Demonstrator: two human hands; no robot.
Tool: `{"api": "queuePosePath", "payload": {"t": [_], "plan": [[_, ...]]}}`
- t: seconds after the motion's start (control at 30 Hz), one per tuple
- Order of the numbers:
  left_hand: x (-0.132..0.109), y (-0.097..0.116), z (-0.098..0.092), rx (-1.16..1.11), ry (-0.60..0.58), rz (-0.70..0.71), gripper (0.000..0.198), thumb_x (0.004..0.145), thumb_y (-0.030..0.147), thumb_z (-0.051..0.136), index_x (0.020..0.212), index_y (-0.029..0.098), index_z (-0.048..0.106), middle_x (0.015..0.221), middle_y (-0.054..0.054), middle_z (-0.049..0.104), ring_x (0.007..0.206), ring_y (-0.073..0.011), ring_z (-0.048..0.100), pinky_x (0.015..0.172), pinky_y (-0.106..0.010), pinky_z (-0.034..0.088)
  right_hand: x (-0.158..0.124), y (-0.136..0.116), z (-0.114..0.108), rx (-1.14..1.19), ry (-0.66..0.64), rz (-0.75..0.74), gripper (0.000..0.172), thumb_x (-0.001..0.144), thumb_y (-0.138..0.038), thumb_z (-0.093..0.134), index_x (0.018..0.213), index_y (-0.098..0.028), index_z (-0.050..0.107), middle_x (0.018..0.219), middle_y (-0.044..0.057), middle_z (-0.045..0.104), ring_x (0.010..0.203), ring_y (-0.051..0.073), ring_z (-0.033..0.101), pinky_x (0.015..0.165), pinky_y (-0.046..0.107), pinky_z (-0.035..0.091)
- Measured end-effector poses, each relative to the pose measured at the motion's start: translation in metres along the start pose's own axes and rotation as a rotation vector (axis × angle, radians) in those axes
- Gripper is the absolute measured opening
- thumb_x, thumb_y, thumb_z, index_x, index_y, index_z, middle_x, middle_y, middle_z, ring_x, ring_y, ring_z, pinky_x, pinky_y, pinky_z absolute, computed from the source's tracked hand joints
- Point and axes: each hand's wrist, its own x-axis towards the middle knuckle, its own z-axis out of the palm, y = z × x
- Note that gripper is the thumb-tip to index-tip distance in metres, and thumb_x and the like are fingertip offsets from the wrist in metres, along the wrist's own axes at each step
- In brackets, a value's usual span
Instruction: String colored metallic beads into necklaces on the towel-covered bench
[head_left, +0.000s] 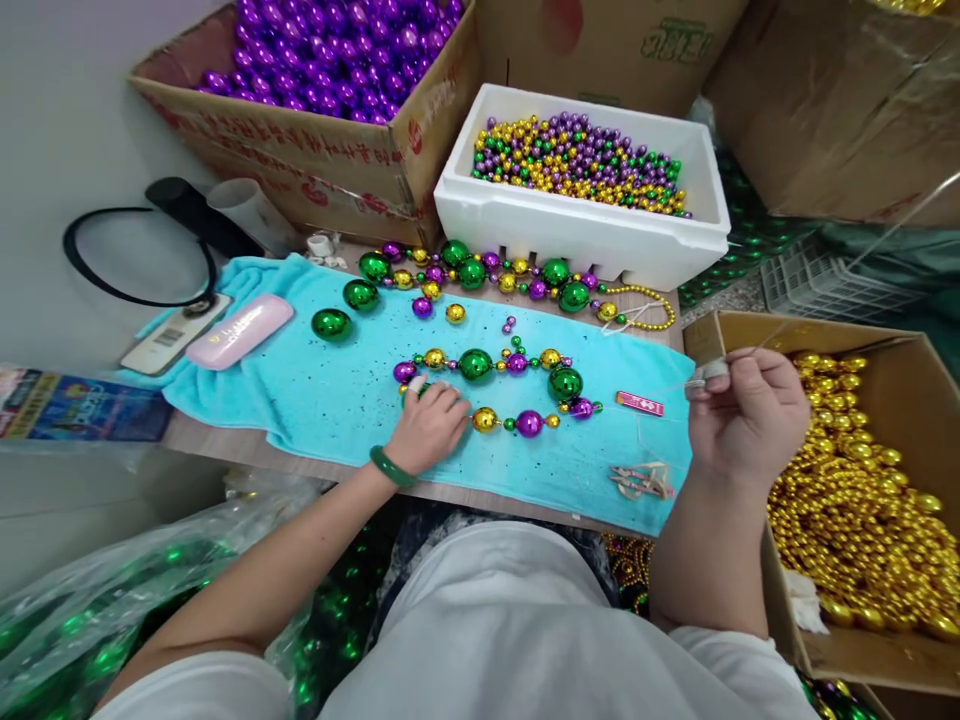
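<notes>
On the blue towel (300,400) lies a looped strand of shiny purple, gold and green beads (529,423). My left hand (429,425), a green bangle (392,466) at its wrist, curls its fingers over the left end of that strand and partly hides a green bead. Raised at the right, my right hand (746,415) is closed in a pinch on a thin, pale thread (686,384). White wrapping covers some of its fingers. Below the thread are a small pink packet (640,403) and small thread snips (641,481).
Behind the towel stand a white foam box (585,215) of small beads and a carton (300,150) of purple ones. A finished-looking bead strand (471,273) lies before them. Gold beads fill a carton (832,330) at right. A pink case (240,332) rests at left.
</notes>
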Motion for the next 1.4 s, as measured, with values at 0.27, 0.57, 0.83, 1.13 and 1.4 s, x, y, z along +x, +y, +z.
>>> {"api": "queuePosePath", "payload": {"t": [0.27,0.57,0.83,1.13,1.4], "plan": [[-0.015,-0.054,-0.023,0.007,-0.072,-0.048,0.021,0.086,0.03,0.054,0.099,0.024,0.069,0.106,-0.012,0.066,0.111,-0.0312,0.052,0.103,-0.054,0.031,-0.006,0.03,-0.024,-0.083,0.112,0.095,0.014,0.069,-0.023,0.075,0.075,-0.015,0.064,0.051,-0.003,0.055,0.046,0.009,0.05,0.039,0.019,0.036],[0.014,-0.145,-0.055,-0.037,0.353,-0.565,0.044,0.084,0.041,0.055,0.121,0.016,0.057,0.122,-0.018,0.049,0.124,-0.0364,0.04,0.106,-0.054,0.029,-0.037,0.059,0.002,-0.211,-0.208,0.309,0.018,0.076,-0.029,0.071,0.087,-0.015,0.068,0.056,-0.001,0.06,0.047,0.01,0.052,0.041,0.021,0.038],[0.035,-0.156,-0.064,-0.51,0.334,-0.833,0.054,0.066,0.035,0.072,0.115,0.017,0.058,0.107,-0.011,0.058,0.103,-0.0293,0.057,0.088,-0.045,0.048,-0.036,0.042,0.027,-0.165,-0.137,0.083,0.012,0.077,-0.027,0.07,0.084,-0.018,0.069,0.057,-0.001,0.06,0.05,0.012,0.054,0.044,0.023,0.039],[0.049,-0.033,-0.067,-1.904,0.355,-0.794,0.024,0.068,0.026,0.068,0.089,0.022,0.057,0.085,-0.001,0.067,0.082,-0.0192,0.067,0.075,-0.034,0.056,-0.072,0.064,0.047,-0.251,-0.383,0.382,0.014,0.075,-0.033,0.066,0.077,-0.019,0.067,0.051,-0.002,0.054,0.046,0.011,0.047,0.043,0.024,0.038],[0.071,-0.001,-0.056,-2.089,0.515,-0.891,0.013,0.072,0.027,0.064,0.077,0.02,0.054,0.076,-0.002,0.067,0.094,-0.0225,0.066,0.088,-0.042,0.054,-0.108,0.079,0.04,-0.334,-0.538,0.453,0.016,0.077,-0.034,0.062,0.072,-0.019,0.066,0.056,0.0,0.056,0.051,0.013,0.049,0.05,0.026,0.04]]}}
